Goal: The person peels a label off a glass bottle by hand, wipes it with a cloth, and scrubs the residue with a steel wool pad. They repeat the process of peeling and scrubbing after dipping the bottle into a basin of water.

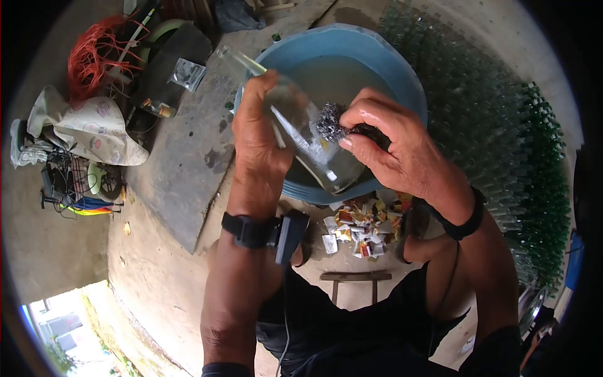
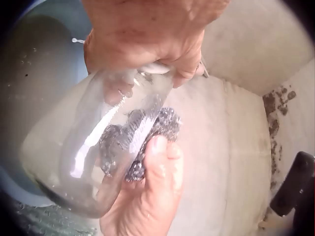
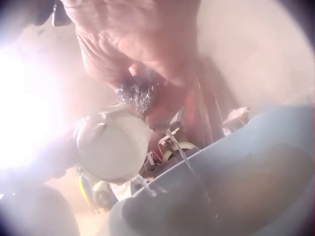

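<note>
My left hand (image 1: 256, 122) grips a clear glass bottle (image 1: 301, 135) by its upper part, the neck pointing up and left past the thumb. The bottle is tilted above a blue basin (image 1: 411, 81) of murky water. Between thumb and fingers, my right hand (image 1: 399, 135) pinches a grey steel wool scrubber (image 1: 330, 122) against the bottle's side. In the left wrist view the scrubber (image 2: 167, 125) shows partly through the glass (image 2: 54, 152). The right wrist view looks onto the round bottle base (image 3: 113, 147), and water trickles down (image 3: 184, 155) near the basin's edge (image 3: 211, 150).
Torn paper labels (image 1: 364, 226) lie on the ground before the basin, near a small wooden stool (image 1: 355, 276). Rows of glass bottles (image 1: 465, 125) stand to the right. A dark flat board (image 1: 169, 182), red string (image 1: 94, 56) and a cloth sack (image 1: 97, 125) are at the left.
</note>
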Demonstrator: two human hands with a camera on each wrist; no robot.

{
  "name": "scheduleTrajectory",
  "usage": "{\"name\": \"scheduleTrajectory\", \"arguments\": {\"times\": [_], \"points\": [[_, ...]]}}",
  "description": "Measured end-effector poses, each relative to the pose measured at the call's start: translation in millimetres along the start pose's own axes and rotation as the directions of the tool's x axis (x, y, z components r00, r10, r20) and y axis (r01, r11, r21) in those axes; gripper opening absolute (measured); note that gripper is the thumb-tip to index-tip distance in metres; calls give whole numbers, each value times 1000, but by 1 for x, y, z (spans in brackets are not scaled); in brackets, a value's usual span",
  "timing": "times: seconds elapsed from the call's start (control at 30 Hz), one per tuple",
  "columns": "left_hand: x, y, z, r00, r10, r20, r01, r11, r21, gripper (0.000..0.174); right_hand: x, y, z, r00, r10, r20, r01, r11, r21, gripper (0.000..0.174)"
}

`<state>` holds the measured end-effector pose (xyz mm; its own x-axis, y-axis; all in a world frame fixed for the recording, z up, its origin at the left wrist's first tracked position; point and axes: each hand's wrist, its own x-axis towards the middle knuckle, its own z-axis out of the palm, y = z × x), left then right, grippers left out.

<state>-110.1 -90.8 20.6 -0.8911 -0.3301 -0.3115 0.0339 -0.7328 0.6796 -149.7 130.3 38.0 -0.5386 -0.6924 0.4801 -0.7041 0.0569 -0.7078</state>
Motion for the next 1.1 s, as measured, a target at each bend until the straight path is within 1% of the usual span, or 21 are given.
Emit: {"name": "scheduleTrajectory", "arguments": {"times": [0.07,0.1,0.13,0.17,0.2,0.23,0.27,0.33,0.37,0.4,0.5,0.53,0.63,0.67,0.77,0.8,0.87,0.9,1.03,1.1], "points": [[11,0,-6,999,0,48,-4,997,79,31,3,3,4,998,19,-58,-16,998,57,16],[11,-3,-3,1000,-4,23,3,998,57,29,5,6,4,995,34,-89,-26,996,83,17],[10,-6,3,1000,-7,0,7,999,34,28,8,13,4,994,1,-110,6,998,68,27],[10,-10,6,1000,-8,-24,8,1000,10,26,10,16,4,995,-39,-93,41,999,15,30],[9,-14,4,998,-50,-49,49,998,-28,25,13,17,3,995,-77,-70,74,997,-36,32],[10,-19,3,997,-55,-51,53,998,-44,25,14,18,1,993,-113,-42,109,990,-86,35],[10,-23,2,997,-61,-55,58,996,-61,24,10,14,1,1000,-6,15,6,999,-50,37],[12,-24,-2,996,-66,-55,63,996,-59,25,5,6,2,999,-11,37,14,996,-84,33],[13,-23,-3,998,-41,-56,38,998,-41,24,3,4,3,999,-16,43,21,995,-101,31],[13,-22,-1,998,-17,-54,16,1000,-20,24,0,3,6,1000,9,28,-6,996,-90,28],[13,-18,4,998,17,-55,-15,999,39,23,-1,12,9,1000,2,-19,-2,1000,-20,28],[15,-19,5,998,23,-56,-20,998,56,23,3,15,7,1000,-9,-13,9,999,-37,27],[24,-29,8,990,62,-127,-56,997,55,23,17,24,8,998,-51,-36,46,992,-121,25],[25,-28,6,995,38,-89,-36,999,24,24,20,23,9,996,-62,-61,54,991,-123,20],[26,-20,8,992,62,-111,-58,998,41,24,15,17,12,992,-116,-51,110,988,-107,16],[24,-17,7,990,54,-129,-46,997,64,24,12,11,12,997,-73,-16,71,992,-100,16],[22,-13,6,986,41,-162,-23,993,115,23,8,8,12,996,-83,14,84,987,-140,16],[22,-13,5,985,58,-164,-40,993,110,22,6,7,13,996,-87,29,91,983,-158,17],[23,-21,5,979,117,-167,-105,991,77,21,10,13,18,999,-52,-15,49,989,-139,15],[21,-23,10,979,131,-154,-122,990,67,22,17,13,16,996,-85,-27,80,985,-150,14]]}}
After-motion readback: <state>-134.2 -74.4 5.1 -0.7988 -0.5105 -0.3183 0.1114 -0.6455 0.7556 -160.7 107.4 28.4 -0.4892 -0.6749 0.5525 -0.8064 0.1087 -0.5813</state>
